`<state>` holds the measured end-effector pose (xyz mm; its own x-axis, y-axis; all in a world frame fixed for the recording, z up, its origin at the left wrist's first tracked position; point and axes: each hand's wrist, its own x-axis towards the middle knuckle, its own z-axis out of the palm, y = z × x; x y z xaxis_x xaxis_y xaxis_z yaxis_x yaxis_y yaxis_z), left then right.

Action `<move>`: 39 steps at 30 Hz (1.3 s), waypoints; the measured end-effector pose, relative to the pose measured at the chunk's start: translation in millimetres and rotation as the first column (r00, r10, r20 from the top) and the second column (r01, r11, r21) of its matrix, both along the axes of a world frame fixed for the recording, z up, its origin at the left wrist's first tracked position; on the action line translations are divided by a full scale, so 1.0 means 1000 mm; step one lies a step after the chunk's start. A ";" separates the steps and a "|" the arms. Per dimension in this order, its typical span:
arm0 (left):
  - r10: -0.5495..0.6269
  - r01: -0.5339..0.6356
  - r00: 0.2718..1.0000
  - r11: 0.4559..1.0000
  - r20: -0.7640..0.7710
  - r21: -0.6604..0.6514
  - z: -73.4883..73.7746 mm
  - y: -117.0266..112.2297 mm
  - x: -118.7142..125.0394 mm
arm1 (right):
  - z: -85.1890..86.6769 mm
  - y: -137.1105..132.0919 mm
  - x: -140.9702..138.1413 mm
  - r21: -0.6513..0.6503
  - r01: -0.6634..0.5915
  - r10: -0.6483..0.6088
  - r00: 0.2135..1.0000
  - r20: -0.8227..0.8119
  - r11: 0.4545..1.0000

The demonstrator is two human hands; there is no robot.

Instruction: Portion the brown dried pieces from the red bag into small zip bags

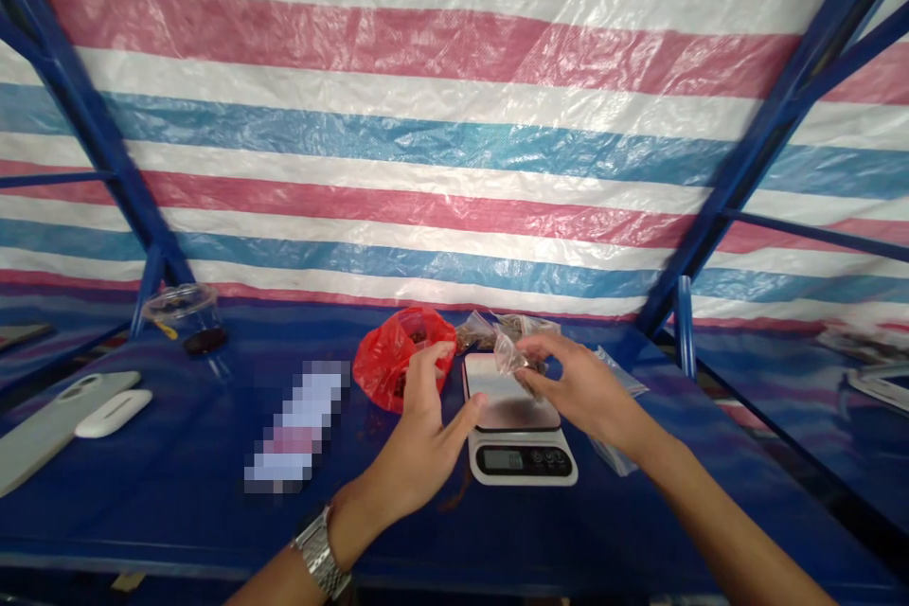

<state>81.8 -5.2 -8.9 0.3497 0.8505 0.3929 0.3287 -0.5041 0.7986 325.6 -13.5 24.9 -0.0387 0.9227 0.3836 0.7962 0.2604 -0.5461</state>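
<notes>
The right hand (577, 390) pinches a small clear plastic bag (512, 352) over the white digital scale (522, 459). The left hand (418, 436), fingers spread and empty, hovers beside the red plastic bag (394, 355).

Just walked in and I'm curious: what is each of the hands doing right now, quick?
Left hand: open, holding nothing, by the white digital kitchen scale.
Right hand: shut on a small clear plastic bag.
</notes>
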 end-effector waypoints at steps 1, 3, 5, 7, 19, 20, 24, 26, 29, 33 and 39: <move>0.007 -0.005 0.998 0.999 -0.062 0.031 -0.003 0.004 -0.002 | -0.003 0.000 0.001 -0.004 0.015 -0.015 0.996 0.088 1.000; 0.004 0.010 0.978 0.998 -0.207 0.067 -0.008 0.011 -0.007 | -0.006 -0.001 0.001 -0.025 0.010 -0.004 0.974 0.226 1.000; 0.034 -0.005 0.951 0.995 -0.308 0.095 -0.012 0.020 -0.012 | -0.007 -0.003 -0.001 -0.058 -0.016 0.033 0.952 0.303 0.998; 0.073 -0.024 0.931 0.990 -0.359 0.140 -0.015 0.031 -0.017 | -0.008 -0.004 -0.001 -0.065 -0.029 0.048 0.948 0.316 0.997; 0.067 0.036 0.920 0.966 -0.386 0.255 -0.007 0.033 -0.025 | -0.011 -0.004 0.012 0.260 0.127 -0.127 0.992 -0.020 0.957; 0.062 0.039 0.926 0.965 -0.373 0.258 -0.005 0.028 -0.024 | -0.011 -0.004 0.011 0.274 0.135 -0.130 0.991 -0.036 0.952; 0.025 0.065 0.945 0.963 -0.327 0.262 0.001 0.015 -0.017 | -0.011 -0.004 0.005 0.309 0.135 -0.122 0.991 -0.062 0.941; -0.020 0.104 0.950 0.961 -0.312 0.256 0.003 0.013 -0.015 | -0.011 -0.003 0.003 0.320 0.119 -0.106 0.993 -0.057 0.940; -0.096 0.169 0.953 0.957 -0.289 0.238 0.005 0.012 -0.012 | -0.011 -0.002 0.000 0.328 0.094 -0.085 0.995 -0.043 0.940; -0.131 0.197 0.955 0.951 -0.268 0.239 0.006 0.010 -0.012 | -0.011 -0.002 -0.002 0.327 0.078 -0.073 0.997 -0.027 0.942; -0.172 0.227 0.951 0.952 -0.256 0.204 0.009 0.007 -0.011 | -0.010 -0.004 -0.003 0.317 0.059 -0.073 0.997 0.032 0.947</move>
<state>70.7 2.3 0.3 0.6078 0.6508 0.4549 0.3650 -0.7378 0.5678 322.2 -17.1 14.4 -0.0045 0.7557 0.6549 0.8386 0.3596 -0.4093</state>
